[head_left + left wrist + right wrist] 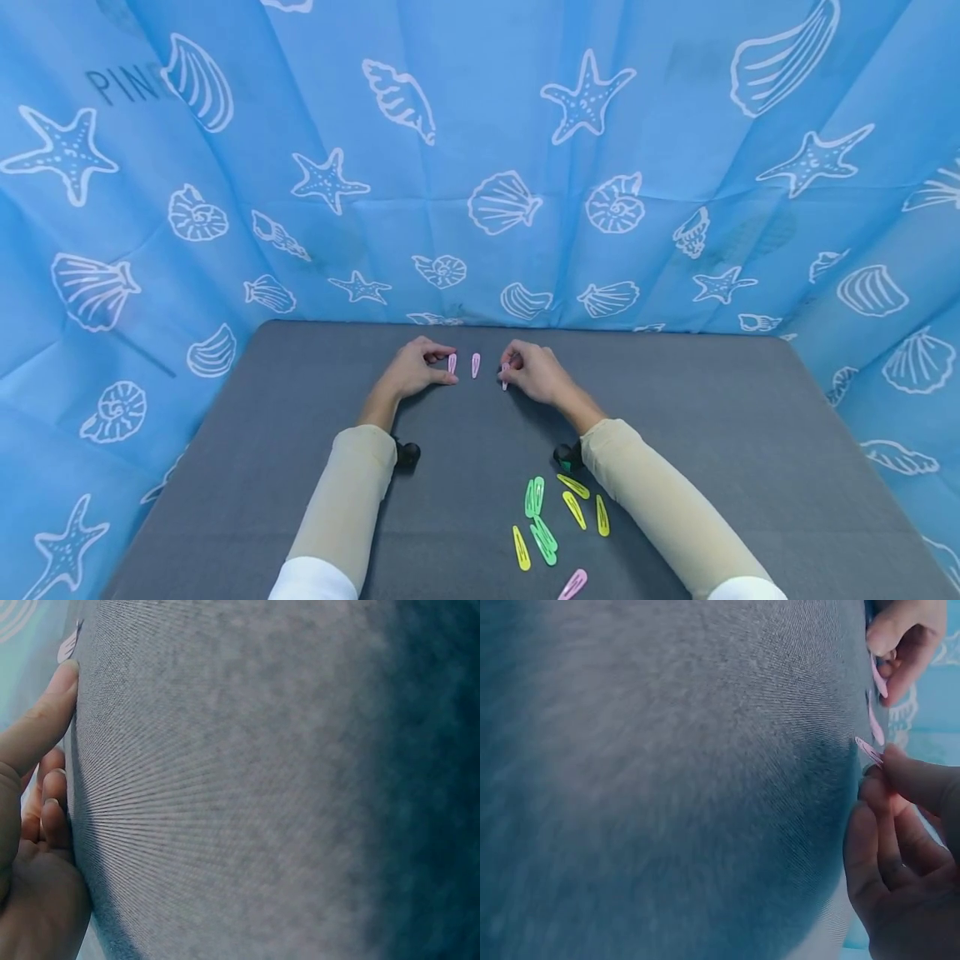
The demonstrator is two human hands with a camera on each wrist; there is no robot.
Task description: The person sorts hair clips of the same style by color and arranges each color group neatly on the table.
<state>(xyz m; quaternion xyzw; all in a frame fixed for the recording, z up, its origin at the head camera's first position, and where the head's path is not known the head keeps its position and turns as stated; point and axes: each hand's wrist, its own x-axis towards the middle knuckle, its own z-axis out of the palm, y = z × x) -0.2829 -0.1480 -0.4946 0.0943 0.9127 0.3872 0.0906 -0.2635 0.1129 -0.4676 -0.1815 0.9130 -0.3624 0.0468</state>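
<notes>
Near the table's far edge, my left hand (414,367) has thumb and index finger at the two ends of a pink snap hair clip (452,363), pinching it lengthwise at the tabletop. A second pink clip (476,365) lies just right of it, untouched, roughly parallel. Further right, my right hand (534,372) pinches a third pink clip (505,377) between thumb and fingers. The right wrist view shows that clip's narrow tip (864,748) sticking out past the thumb. In the left wrist view, the thumb (56,701) reaches toward a pink clip (69,645); the index finger is mostly hidden.
Closer to me on the grey table (465,517) lie several green clips (543,533), several yellow clips (574,509) and one pink clip (573,584), beside my right forearm. A blue curtain with shells and starfish (480,167) hangs behind the far edge.
</notes>
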